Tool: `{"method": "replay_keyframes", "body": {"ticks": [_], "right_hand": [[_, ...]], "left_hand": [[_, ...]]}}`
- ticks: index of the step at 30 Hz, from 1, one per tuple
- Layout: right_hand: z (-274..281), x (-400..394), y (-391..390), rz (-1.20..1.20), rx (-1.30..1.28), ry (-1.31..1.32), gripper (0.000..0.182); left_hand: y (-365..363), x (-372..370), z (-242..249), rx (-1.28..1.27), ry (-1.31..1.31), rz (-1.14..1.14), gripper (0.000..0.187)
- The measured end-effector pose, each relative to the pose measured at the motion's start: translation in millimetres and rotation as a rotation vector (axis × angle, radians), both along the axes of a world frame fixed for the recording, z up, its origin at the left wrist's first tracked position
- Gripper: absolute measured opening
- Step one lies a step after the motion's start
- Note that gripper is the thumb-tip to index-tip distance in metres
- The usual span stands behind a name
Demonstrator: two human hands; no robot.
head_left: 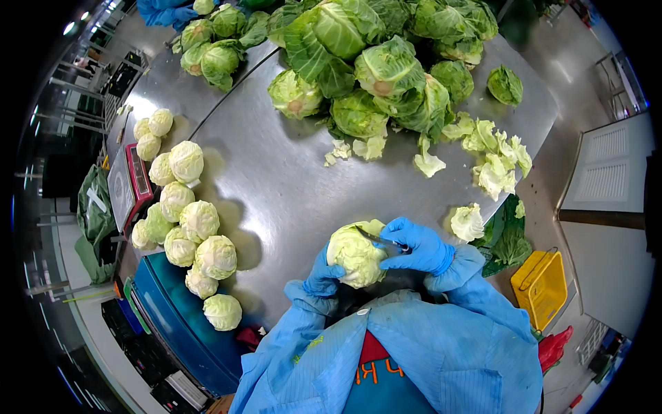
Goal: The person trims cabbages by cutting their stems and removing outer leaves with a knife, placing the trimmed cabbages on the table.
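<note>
My left hand (322, 277), in a blue glove, cradles a pale green cabbage (355, 255) from below at the near edge of the steel table (276, 186). My right hand (420, 247), also gloved in blue, grips a knife (378, 238) whose blade lies across the top of that cabbage. Both sleeves are light blue.
A heap of leafy untrimmed cabbages (372, 62) fills the far side. Trimmed pale cabbages (189, 228) lie in a row along the left edge beside a scale (131, 183). Loose leaves (493, 162) are scattered right. A blue crate (172, 310) and yellow basket (541, 286) sit below. Another person's blue glove (162, 12) is at far left.
</note>
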State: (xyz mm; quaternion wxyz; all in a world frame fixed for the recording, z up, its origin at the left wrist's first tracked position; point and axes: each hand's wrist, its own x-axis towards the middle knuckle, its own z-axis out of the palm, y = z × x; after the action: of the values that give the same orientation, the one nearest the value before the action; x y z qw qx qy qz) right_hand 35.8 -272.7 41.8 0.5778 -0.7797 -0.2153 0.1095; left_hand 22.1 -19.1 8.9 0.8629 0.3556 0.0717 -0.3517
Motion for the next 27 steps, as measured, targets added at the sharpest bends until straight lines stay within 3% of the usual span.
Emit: {"method": "replay_keyframes", "body": {"ticks": [5,8,11,17,23,24,27], "right_hand": [[9,4,-8,0.156,-0.133,0.164,0.053],[-1,2,-8,0.146,-0.048,-0.054,0.048],[3,3,-14,0.227,-0.097,0.090,0.045],[-14,-10,-21,0.122,-0.030,0.093,0.028],[-16,-19,-72,-0.063,0.019,0.482,0.030],[-14,-9,-76,-0.061,-0.299,0.326,0.040],[12,2,-57,-0.138,-0.434,0.102,0.050]], "left_hand": [[1,-3,5,0.032,0.065,-0.066,0.091],[-4,-4,12,-0.031,0.136,-0.048,0.084],[-4,-7,3,0.013,0.088,-0.089,0.080],[-3,-10,0,-0.010,0.226,-0.078,0.080],[1,-18,-3,-0.128,0.414,0.111,0.070],[1,-17,-4,-0.135,0.421,0.122,0.069],[-3,-12,-4,-0.157,0.438,0.135,0.066]]}}
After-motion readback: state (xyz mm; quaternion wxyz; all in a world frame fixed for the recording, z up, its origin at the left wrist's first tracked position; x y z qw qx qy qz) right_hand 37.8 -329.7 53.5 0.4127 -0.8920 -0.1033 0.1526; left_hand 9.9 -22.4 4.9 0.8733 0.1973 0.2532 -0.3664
